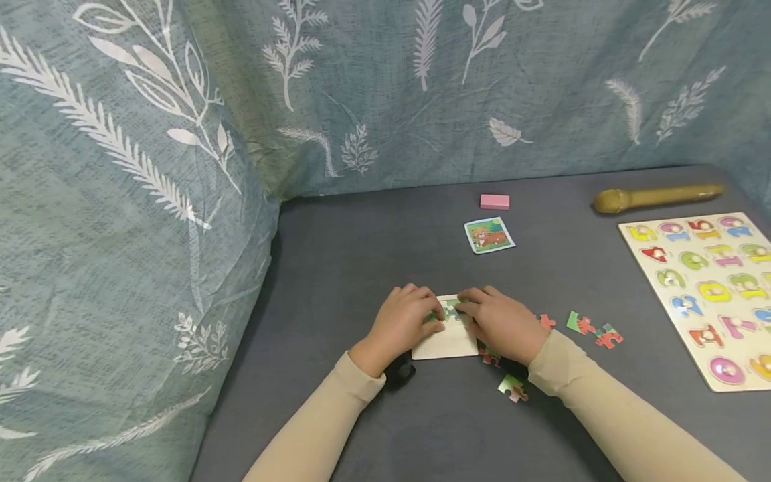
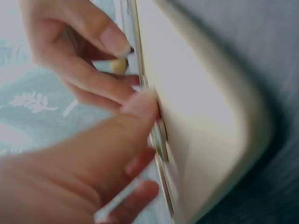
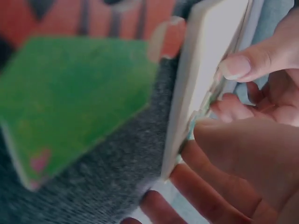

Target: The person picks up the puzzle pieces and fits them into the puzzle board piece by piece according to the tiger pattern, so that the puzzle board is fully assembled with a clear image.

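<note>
A small pale puzzle board (image 1: 444,345) lies in front of the person, its lower part bare wood. Green puzzle pieces (image 1: 450,309) sit along its far edge, partly hidden by the fingers. From the left side, the left hand (image 1: 402,328) reaches over the board and pinches a piece with thumb and fingertips. Opposite it, the right hand (image 1: 502,325) bends over the far right corner, thumb and fingers closed on a piece at the board's edge. Close up in the right wrist view, a loose green and red piece (image 3: 79,88) lies beside the board.
Loose puzzle pieces (image 1: 581,323) are scattered right of the board, another piece (image 1: 514,388) nearer the person. Farther back lie a picture card (image 1: 489,235) and a pink block (image 1: 494,201). At right are a number board (image 1: 687,348) and a brown microphone-shaped stick (image 1: 656,197). Patterned cloth hangs behind.
</note>
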Demonstrator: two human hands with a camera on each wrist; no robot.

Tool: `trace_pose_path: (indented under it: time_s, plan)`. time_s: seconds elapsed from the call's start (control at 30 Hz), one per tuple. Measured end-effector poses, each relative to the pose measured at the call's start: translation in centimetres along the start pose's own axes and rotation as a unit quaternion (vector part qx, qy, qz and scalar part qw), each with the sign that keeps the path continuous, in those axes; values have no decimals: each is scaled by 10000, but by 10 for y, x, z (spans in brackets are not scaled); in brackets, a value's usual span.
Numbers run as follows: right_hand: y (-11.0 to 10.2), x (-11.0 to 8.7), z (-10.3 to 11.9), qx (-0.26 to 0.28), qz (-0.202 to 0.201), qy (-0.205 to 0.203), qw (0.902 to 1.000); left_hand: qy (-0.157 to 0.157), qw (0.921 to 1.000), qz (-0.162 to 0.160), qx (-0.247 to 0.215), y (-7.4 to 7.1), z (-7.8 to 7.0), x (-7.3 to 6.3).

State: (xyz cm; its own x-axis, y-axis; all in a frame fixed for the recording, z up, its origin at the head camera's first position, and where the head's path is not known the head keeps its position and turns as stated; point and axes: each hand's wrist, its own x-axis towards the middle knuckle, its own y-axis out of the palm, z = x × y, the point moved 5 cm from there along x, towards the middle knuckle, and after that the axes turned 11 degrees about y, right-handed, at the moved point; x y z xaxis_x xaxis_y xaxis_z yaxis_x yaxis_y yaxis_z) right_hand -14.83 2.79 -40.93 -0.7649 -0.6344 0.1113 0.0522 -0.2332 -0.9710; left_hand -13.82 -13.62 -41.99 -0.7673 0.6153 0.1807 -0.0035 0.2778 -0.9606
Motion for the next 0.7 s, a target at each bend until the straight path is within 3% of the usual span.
trace_pose_path:
  time_s: [0.13, 0.27, 0.37, 0.43, 0.57, 0.7]
  plan:
    - [2, 7, 1, 193, -93, 127, 9997, 42, 9990, 96, -440, 1, 8, 0]
    - [2, 20, 1, 342, -150, 296, 9989, -139, 9953, -67, -957, 1, 22, -7]
    - [3, 30, 1, 453, -135, 306, 9984, -418, 9872, -7, -1537, 3, 35, -14]
    - [5, 35, 3, 533, -58, 262, 9982, -555, 9795, 199, -1926, 5, 43, -20]
    - [10, 40, 4, 695, 133, 236, 9972, -387, 9726, 657, -2197, 10, 49, -25]
    - [12, 44, 1, 1064, 146, 403, 9934, -184, 9749, 671, -2115, 11, 47, -22]
